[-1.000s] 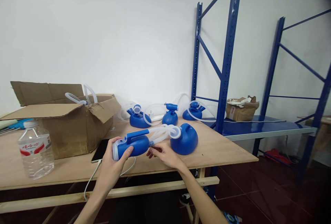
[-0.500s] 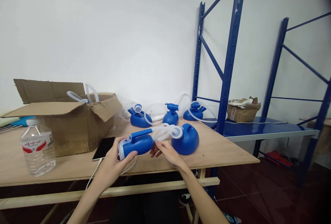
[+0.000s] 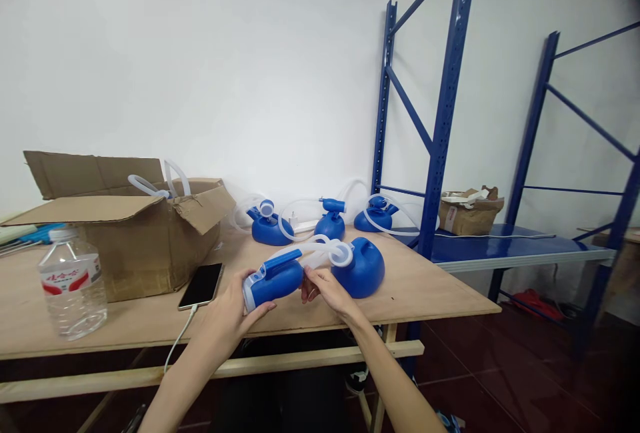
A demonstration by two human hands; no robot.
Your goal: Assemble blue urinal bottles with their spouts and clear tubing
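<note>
My left hand (image 3: pixel 233 306) is wrapped round a blue plastic urinal funnel (image 3: pixel 280 279), with a handle on top and a pale rim at its wide end. The funnel is held tilted above the table's front edge, narrow end to the right. My right hand (image 3: pixel 327 291) is closed at that narrow end, its fingers pinched on a white flexible tube (image 3: pixel 316 258); the tube's tip is hidden by the fingers. More of the tubing loops back to the white-ringed mouth of a blue urinal bottle (image 3: pixel 363 269), which stands just beyond my right hand.
Farther back stand three more blue bottles with tubes, one of them a bottle (image 3: pixel 273 229). An open cardboard box (image 3: pixel 140 253), a phone (image 3: pixel 201 285) on a cable and a water bottle (image 3: pixel 73 286) occupy the left. A blue metal rack (image 3: pixel 443 119) rises on the right.
The funnel and my left hand have shifted a little right and down, the funnel's narrow end tilting up. My right hand has moved slightly right, its fingers more bunched at the narrow end.
</note>
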